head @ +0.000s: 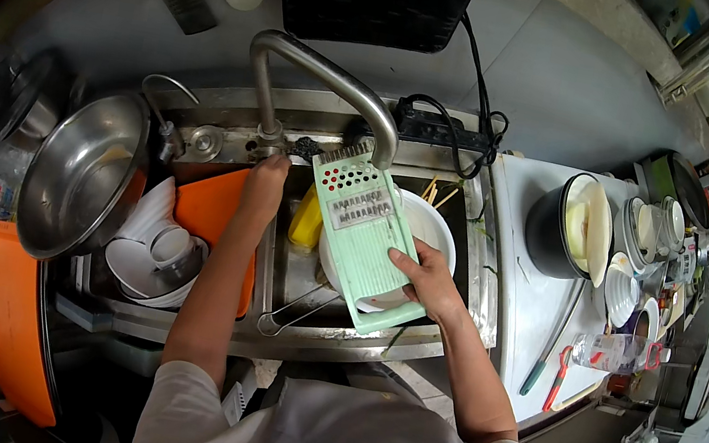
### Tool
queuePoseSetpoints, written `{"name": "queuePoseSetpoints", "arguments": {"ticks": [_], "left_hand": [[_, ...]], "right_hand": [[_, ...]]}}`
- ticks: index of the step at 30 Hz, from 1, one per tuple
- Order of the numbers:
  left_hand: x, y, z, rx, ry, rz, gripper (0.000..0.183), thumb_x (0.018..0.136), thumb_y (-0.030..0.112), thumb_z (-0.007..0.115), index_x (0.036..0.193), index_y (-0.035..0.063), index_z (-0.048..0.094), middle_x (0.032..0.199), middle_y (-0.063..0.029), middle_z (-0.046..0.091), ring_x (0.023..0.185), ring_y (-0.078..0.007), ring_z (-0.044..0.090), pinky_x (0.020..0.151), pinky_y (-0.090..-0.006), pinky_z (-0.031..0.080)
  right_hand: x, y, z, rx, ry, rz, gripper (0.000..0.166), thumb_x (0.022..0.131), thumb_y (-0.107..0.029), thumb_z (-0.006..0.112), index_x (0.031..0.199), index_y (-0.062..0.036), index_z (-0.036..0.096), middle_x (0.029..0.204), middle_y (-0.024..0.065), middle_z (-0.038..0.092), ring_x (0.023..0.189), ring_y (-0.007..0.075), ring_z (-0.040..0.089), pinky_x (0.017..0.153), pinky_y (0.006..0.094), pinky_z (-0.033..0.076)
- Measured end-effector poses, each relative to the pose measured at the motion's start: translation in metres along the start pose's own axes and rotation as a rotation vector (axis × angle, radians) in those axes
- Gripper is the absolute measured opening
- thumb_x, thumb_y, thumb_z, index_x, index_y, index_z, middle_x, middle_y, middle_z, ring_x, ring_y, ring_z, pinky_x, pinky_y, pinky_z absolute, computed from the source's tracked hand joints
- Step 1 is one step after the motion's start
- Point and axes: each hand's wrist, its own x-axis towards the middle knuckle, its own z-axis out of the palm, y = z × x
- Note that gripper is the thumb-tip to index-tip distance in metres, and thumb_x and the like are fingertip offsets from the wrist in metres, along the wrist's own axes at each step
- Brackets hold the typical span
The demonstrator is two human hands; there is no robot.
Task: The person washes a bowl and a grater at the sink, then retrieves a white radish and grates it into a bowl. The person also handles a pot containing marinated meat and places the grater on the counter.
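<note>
My right hand (433, 278) grips the lower part of a pale green plastic grater (364, 245). Its upper end, with round holes and metal teeth, lies under the spout of a steel faucet (334, 74). At the base of that faucet is my left hand (268, 179), seen from the back; its fingers are hidden, so I cannot tell whether they grip the handle. Beneath the grater a white bowl (439, 226) sits in the sink basin (287, 281). Beside the bowl lies a yellow object (307, 219). No stream of water can be made out.
Left of my left arm, white dishes (140, 269) and an orange tray (209, 196) fill the other basin, near a large steel bowl (82, 173). A white counter (522, 322) at right bears a dark pot (541, 230), a sharpening steel (550, 341) and a red-handled peeler (559, 378).
</note>
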Motion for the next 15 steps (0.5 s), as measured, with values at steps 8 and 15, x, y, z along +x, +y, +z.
{"name": "queuePoseSetpoints", "arguments": {"ticks": [8,15], "left_hand": [[-0.004,0.012,-0.02,-0.064,0.065,0.008,0.022,0.082,0.004,0.054,0.103,0.0006,0.061,0.105,-0.016,0.06,0.098,-0.0336,0.057,0.083,-0.0405,0.047],[-0.027,0.095,-0.064,0.08,-0.126,0.329,0.049,0.085,0.036,0.058,0.121,0.0035,0.056,0.131,-0.0064,0.05,0.131,-0.024,0.034,0.109,-0.0512,0.023]], "right_hand": [[0.0,-0.001,0.002,-0.021,-0.011,0.022,0.036,0.09,-0.022,0.059,0.123,-0.0068,0.056,0.069,-0.0049,0.051,0.049,0.0026,0.034,0.039,0.0204,0.025],[0.0,0.005,0.002,-0.033,0.004,-0.003,0.037,0.09,-0.02,0.059,0.124,-0.0065,0.055,0.066,-0.0059,0.05,0.046,0.002,0.033,0.038,0.0206,0.024]]}}
